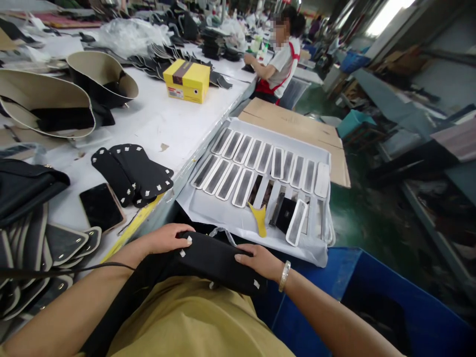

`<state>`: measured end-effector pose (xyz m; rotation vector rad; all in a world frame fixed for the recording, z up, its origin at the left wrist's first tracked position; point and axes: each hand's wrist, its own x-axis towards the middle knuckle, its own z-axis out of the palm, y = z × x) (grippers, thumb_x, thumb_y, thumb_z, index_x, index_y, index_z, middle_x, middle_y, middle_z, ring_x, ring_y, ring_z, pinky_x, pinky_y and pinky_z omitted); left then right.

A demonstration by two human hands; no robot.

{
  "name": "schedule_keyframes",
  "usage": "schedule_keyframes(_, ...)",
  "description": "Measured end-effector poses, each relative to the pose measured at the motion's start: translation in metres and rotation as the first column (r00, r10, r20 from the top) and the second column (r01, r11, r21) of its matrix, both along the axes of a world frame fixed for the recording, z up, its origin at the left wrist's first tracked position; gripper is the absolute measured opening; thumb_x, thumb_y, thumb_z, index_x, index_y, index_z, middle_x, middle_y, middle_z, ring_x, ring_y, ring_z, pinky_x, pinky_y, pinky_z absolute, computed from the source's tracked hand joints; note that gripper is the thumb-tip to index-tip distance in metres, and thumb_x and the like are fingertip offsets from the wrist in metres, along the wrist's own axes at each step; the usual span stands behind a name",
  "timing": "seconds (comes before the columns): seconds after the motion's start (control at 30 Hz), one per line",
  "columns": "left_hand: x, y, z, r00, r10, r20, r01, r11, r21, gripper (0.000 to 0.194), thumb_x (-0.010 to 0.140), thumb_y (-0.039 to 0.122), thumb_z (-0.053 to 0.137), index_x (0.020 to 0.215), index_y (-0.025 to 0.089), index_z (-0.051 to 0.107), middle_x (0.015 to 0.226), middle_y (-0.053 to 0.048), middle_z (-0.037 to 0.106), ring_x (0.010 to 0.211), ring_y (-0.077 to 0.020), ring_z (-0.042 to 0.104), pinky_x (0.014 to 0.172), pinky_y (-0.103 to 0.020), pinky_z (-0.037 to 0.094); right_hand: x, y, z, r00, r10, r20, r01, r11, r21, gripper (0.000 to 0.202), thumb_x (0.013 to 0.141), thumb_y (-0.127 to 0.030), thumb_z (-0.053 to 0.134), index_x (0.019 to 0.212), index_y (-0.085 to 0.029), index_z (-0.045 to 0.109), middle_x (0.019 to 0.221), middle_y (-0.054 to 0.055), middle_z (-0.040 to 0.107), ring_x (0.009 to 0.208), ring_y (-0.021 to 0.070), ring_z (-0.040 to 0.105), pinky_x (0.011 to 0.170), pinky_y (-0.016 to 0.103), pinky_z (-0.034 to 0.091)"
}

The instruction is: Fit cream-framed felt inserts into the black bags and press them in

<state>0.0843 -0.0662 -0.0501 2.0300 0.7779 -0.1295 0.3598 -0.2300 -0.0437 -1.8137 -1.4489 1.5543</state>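
Note:
A long black piece (219, 263) with small white tabs lies across my lap. My left hand (173, 239) grips its left end, the thumb on top near a white tab. Toward the right part of the same piece, my right hand (258, 260) holds its upper edge, thumb on top and fingers curled behind. A clear plastic strip (223, 233) loops up behind the piece between my hands. Beyond it, a tray (223, 210) lined with white sheet carries rows of white-rimmed dark strips (243, 188), a yellow Y-shaped piece (259, 218) and a small black item (284, 213).
On the white table (156, 124) at left are black tabbed pieces (134, 171), a phone (102, 207), a yellow box (186, 81) and open black bags (46, 106). Cardboard (297, 131) lies behind the tray. A blue bin (334, 292) stands at right; a person (278, 64) sits farther back.

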Motion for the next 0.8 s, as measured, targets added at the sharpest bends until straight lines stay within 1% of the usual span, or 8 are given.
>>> schedule_keyframes(0.03,0.006,0.002,0.004,0.998,-0.048,-0.035,0.051,0.993,0.104,0.038,0.079,0.043,0.051,0.107,0.019,0.062,0.108,-0.006,0.063,0.098,-0.0236,0.056,0.089,-0.033,0.041,-0.001,0.005,0.000,0.999,0.028,0.018,-0.027,0.999,-0.026,0.039,0.080,-0.047,0.054,0.107,-0.020,0.064,0.099,0.002,0.067,0.088,0.0207,0.062,0.077,0.030,0.049)
schedule_keyframes(0.1,0.019,0.002,0.013,0.985,-0.139,-0.099,0.161,0.951,0.264,0.041,0.078,0.046,0.052,0.106,0.018,0.064,0.114,-0.008,0.061,0.106,-0.0261,0.052,0.096,-0.036,0.036,-0.002,0.016,0.003,0.995,0.083,0.056,-0.077,0.992,-0.098,0.039,0.078,-0.049,0.055,0.103,-0.020,0.066,0.092,0.002,0.069,0.080,0.0198,0.063,0.068,0.028,0.049)
schedule_keyframes(0.17,0.035,-0.003,0.020,0.969,-0.199,-0.147,0.238,0.912,0.334,0.046,0.077,0.049,0.053,0.110,0.018,0.062,0.119,-0.009,0.059,0.111,-0.0270,0.050,0.098,-0.037,0.034,-0.004,0.024,0.008,0.986,0.137,0.100,-0.122,0.982,-0.141,0.039,0.076,-0.051,0.057,0.098,-0.021,0.067,0.085,0.002,0.069,0.075,0.0192,0.063,0.063,0.027,0.048)
schedule_keyframes(0.23,0.053,-0.011,0.023,0.960,-0.218,-0.178,0.269,0.895,0.355,0.050,0.078,0.052,0.051,0.113,0.017,0.061,0.119,-0.010,0.060,0.110,-0.0273,0.052,0.096,-0.038,0.036,-0.006,0.031,0.011,0.971,0.190,0.148,-0.172,0.977,-0.127,0.039,0.076,-0.054,0.056,0.095,-0.022,0.068,0.082,0.002,0.069,0.076,0.0195,0.063,0.064,0.027,0.046)
schedule_keyframes(0.37,0.081,-0.025,0.017,0.921,-0.324,-0.218,0.379,0.876,0.298,0.050,0.074,0.053,0.056,0.112,0.021,0.061,0.113,-0.008,0.063,0.102,-0.0269,0.058,0.087,-0.036,0.042,-0.014,0.036,0.006,0.940,0.240,0.242,-0.250,0.968,0.010,0.043,0.081,-0.055,0.047,0.098,-0.022,0.068,0.091,0.005,0.069,0.082,0.0219,0.062,0.070,0.030,0.045)
schedule_keyframes(0.47,0.088,-0.026,0.012,0.908,-0.357,-0.220,0.406,0.881,0.243,0.045,0.074,0.051,0.057,0.109,0.024,0.062,0.110,-0.006,0.065,0.100,-0.0256,0.060,0.082,-0.032,0.044,-0.014,0.034,0.001,0.933,0.265,0.245,-0.292,0.953,0.080,0.039,0.083,-0.050,0.046,0.102,-0.023,0.067,0.098,0.005,0.068,0.087,0.0227,0.061,0.077,0.032,0.044)
schedule_keyframes(0.67,0.079,-0.017,0.011,0.907,-0.370,-0.200,0.403,0.901,0.161,0.042,0.073,0.049,0.058,0.107,0.025,0.063,0.106,-0.004,0.066,0.096,-0.0243,0.061,0.080,-0.030,0.045,0.005,0.012,0.007,0.941,0.274,0.199,-0.293,0.954,0.068,0.042,0.084,-0.047,0.048,0.119,-0.025,0.058,0.113,0.005,0.063,0.100,0.0240,0.058,0.089,0.036,0.042)
schedule_keyframes(0.8,0.067,-0.014,0.010,0.924,-0.328,-0.198,0.362,0.916,0.170,0.050,0.071,0.045,0.063,0.115,0.021,0.059,0.115,-0.006,0.063,0.101,-0.0246,0.059,0.085,-0.030,0.044,0.014,-0.005,0.010,0.945,0.245,0.218,-0.262,0.964,0.054,0.050,0.083,-0.045,0.049,0.128,-0.020,0.050,0.123,0.008,0.057,0.108,0.0247,0.054,0.097,0.037,0.039)
